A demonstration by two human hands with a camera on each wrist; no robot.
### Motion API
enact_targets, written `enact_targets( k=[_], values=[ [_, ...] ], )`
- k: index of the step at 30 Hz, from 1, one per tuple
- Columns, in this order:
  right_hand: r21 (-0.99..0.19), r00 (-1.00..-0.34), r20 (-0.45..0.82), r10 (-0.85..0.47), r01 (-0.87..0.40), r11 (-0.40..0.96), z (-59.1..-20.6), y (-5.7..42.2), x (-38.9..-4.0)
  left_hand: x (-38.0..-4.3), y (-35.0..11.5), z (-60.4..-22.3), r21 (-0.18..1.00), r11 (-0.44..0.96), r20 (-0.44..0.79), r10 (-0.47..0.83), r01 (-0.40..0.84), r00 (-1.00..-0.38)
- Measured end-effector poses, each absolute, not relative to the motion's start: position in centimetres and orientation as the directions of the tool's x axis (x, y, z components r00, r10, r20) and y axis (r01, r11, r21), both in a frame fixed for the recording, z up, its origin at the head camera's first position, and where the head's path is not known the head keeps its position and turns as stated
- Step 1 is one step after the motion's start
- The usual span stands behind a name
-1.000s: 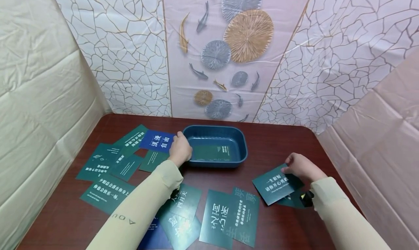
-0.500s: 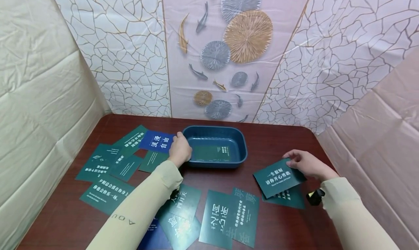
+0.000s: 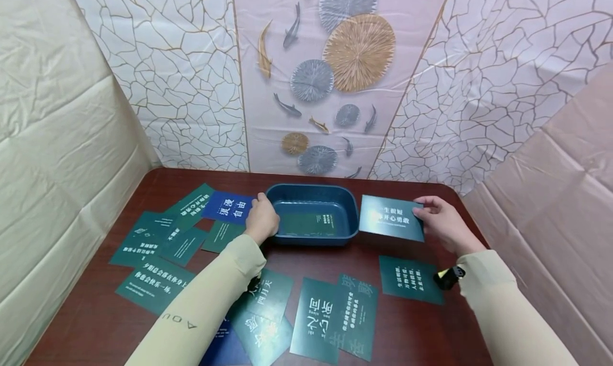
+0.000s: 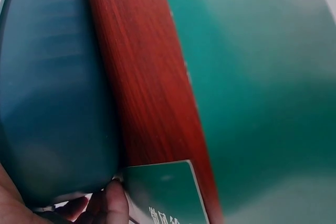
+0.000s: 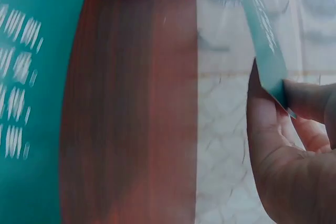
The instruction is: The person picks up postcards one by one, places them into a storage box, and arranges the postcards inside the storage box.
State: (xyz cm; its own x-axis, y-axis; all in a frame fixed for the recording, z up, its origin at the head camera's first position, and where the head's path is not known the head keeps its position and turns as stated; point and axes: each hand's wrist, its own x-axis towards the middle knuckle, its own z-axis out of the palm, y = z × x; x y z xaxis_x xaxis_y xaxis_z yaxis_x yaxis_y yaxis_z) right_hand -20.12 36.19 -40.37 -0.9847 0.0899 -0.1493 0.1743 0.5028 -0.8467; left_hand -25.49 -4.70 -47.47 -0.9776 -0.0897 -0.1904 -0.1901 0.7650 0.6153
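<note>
My right hand point(image 3: 446, 225) pinches the right edge of a dark green card point(image 3: 391, 217) with white writing, raised over the table just right of the blue tray point(image 3: 313, 240). In the right wrist view, the thumb and fingers point(image 5: 307, 100) hold the card nearly edge-on. My left hand point(image 3: 262, 218) grips the tray's left end. Its curled fingers point(image 4: 116, 203) show at the tray's rim in the left wrist view. A green card point(image 3: 303, 223) lies inside the tray. Beside the left hand is a blue card point(image 3: 226, 206), partly hidden by it.
Several green cards point(image 3: 158, 283) overlap at the left of the brown table point(image 3: 407, 334). More cards point(image 3: 316, 321) lie along the front, some under the left sleeve. One green card point(image 3: 411, 281) lies below the right hand. Patterned cloth walls point(image 3: 191, 89) stand behind the table.
My right hand has lifted the upper green card off the other one and carried it up and left, close to the tray's right side. The left hand stays at the tray.
</note>
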Motion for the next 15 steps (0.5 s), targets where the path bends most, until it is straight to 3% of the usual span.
enact_targets(
  k=[5, 9, 15],
  values=[
    [-0.893, -0.983, -0.146, 0.108, 0.178, 0.412, -39.7, 32.4, -21.5, -25.5, -4.7, -47.4, 0.611, 0.769, -0.191, -0.086, -0.187, -0.978],
    [-0.918, -0.991, -0.131, 0.036, 0.134, 0.374, -39.9, 28.8, -22.8, -25.5, -4.8, -47.3, 0.615, 0.766, -0.190, -0.086, -0.187, -0.978],
    [-0.865, -0.993, -0.104, -0.050, 0.065, 0.497, -40.5, 23.8, -24.6, -25.4, -4.7, -47.3, 0.618, 0.764, -0.193, -0.079, -0.183, -0.978]
  ],
)
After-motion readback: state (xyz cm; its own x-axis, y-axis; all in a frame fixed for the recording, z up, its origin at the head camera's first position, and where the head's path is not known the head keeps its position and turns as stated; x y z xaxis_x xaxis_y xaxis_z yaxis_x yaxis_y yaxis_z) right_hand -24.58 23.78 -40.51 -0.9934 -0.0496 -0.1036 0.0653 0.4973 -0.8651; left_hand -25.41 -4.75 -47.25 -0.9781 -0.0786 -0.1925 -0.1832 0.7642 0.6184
